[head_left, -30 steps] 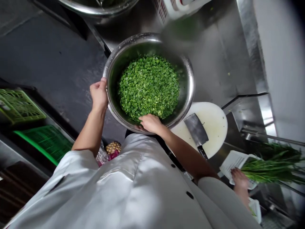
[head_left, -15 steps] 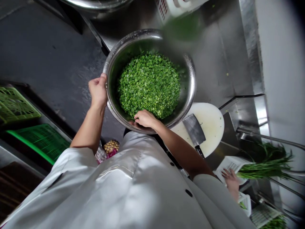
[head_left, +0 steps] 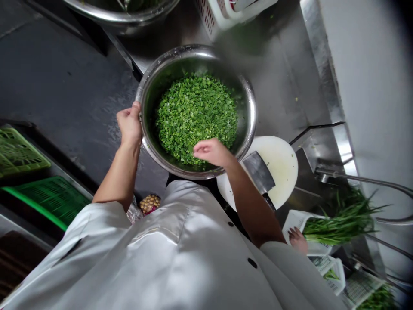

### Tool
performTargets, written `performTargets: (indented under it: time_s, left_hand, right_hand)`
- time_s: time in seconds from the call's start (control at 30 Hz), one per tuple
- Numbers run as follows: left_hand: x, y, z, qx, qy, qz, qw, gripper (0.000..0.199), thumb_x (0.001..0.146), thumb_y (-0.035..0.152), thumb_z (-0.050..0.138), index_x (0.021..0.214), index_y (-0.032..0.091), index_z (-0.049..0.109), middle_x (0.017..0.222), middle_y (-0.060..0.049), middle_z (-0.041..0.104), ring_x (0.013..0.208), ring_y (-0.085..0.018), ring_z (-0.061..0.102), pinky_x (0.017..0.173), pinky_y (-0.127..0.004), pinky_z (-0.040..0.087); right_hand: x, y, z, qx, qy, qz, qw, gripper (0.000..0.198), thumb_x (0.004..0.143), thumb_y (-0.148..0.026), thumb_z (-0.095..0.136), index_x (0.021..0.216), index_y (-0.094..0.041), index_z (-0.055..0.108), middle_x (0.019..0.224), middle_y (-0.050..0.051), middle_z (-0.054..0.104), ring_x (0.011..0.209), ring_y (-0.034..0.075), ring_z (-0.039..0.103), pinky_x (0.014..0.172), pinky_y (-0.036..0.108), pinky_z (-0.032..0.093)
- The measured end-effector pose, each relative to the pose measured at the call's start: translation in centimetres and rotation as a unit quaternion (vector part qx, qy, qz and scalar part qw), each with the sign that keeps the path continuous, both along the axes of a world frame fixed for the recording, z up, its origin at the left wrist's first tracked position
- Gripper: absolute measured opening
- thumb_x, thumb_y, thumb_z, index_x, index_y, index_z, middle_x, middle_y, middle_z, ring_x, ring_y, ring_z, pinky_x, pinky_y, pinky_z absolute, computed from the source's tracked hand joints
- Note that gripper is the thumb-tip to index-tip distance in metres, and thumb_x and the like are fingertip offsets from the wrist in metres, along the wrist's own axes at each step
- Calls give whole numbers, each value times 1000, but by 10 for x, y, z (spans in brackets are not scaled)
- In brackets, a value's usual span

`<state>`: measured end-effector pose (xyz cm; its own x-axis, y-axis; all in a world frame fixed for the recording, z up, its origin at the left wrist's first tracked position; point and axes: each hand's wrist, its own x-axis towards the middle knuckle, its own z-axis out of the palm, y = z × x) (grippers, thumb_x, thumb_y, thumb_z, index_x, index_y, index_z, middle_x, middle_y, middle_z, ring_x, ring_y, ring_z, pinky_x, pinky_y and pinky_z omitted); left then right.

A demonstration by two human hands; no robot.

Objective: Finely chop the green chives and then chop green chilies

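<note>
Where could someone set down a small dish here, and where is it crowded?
Best patch: the steel counter between the steel bowl, upper white basket and wall, bare except green scraps. Smaller: the cutting board right of the cleaver, lightly flecked. Crowded: lower right, where perforated baskets, chive-like greens and another person's hand meet.
</note>
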<state>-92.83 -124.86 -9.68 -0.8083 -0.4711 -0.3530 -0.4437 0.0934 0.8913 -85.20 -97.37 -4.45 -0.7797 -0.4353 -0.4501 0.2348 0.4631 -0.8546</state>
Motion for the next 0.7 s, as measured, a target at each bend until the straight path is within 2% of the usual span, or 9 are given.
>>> performTargets:
  time_s: [0.1, 0.17, 0.3, 0.37, 0.43, 0.5, 0.57, 0.63, 0.7]
  left_hand:
    - [-8, 4, -3, -21, -22, -31, 999, 53, 97, 58, 51, 59, 23, 40, 49, 6, 35, 59, -8, 46, 59, -30, 20]
    - [-18, 8, -5, -26, -30, -50, 998, 49, 101, 52, 46, 63, 21, 41, 49, 7, 36, 64, -7, 49, 62, -31, 21]
    - [-35, 14, -4, -41, -25, -59, 997, 40, 101, 41, 45, 66, 21, 42, 53, 7, 36, 65, -8, 47, 62, -30, 25]
    - [-38, 15, 6, -117, -25, -69, 990, 35, 99, 39, 50, 70, 21, 43, 61, 5, 45, 75, -11, 51, 67, -31, 32]
    - [-35, 20, 22, -248, 27, -86, 964, 28, 96, 40, 58, 80, 19, 47, 85, -2, 60, 98, -19, 55, 80, -37, 39]
    - [-26, 33, 38, -359, 119, -164, 911, 26, 94, 40, 61, 95, 16, 53, 117, -12, 62, 123, -28, 49, 94, -45, 39]
    - [-13, 59, 47, -405, 192, -332, 830, 33, 94, 40, 60, 110, 12, 58, 134, -19, 57, 133, -34, 45, 102, -50, 37]
    - [3, 96, 45, -402, 232, -537, 705, 40, 92, 39, 61, 121, 12, 62, 141, -21, 56, 134, -38, 47, 106, -53, 37]
    - [16, 137, 34, -383, 269, -702, 536, 46, 89, 38, 65, 131, 19, 63, 153, -18, 50, 141, -39, 43, 112, -56, 33]
  right_hand:
    - [-2, 42, 11, -67, 17, -236, 969, 18, 77, -35, 75, 75, -20, 66, 58, -9, 52, 48, 6, 42, 48, 20, 31]
    - [-3, 63, 18, -68, 38, -339, 938, 20, 75, -34, 77, 71, -21, 62, 53, -10, 46, 44, 6, 38, 44, 19, 30]
    - [-2, 88, 42, -86, 117, -437, 887, 25, 78, -32, 78, 71, -22, 56, 62, -8, 54, 48, 7, 46, 45, 19, 39]
    - [3, 99, 62, -95, 174, -467, 862, 26, 82, -32, 77, 74, -23, 54, 70, -6, 58, 52, 7, 50, 48, 19, 42]
    - [12, 111, 85, -95, 229, -491, 835, 24, 87, -33, 73, 77, -24, 53, 76, -5, 60, 56, 8, 53, 50, 20, 44]
    - [27, 126, 107, -97, 284, -513, 804, 22, 89, -34, 70, 79, -25, 52, 77, -5, 59, 57, 8, 54, 51, 21, 44]
    - [50, 141, 127, -104, 339, -537, 765, 20, 88, -35, 68, 79, -25, 53, 75, -5, 59, 54, 8, 52, 49, 22, 43]
    - [83, 154, 142, -114, 377, -564, 726, 19, 84, -35, 70, 80, -25, 55, 73, -4, 60, 50, 8, 49, 46, 22, 40]
    - [125, 165, 149, -122, 390, -589, 697, 20, 79, -36, 75, 80, -24, 58, 71, -4, 62, 47, 8, 47, 42, 22, 36]
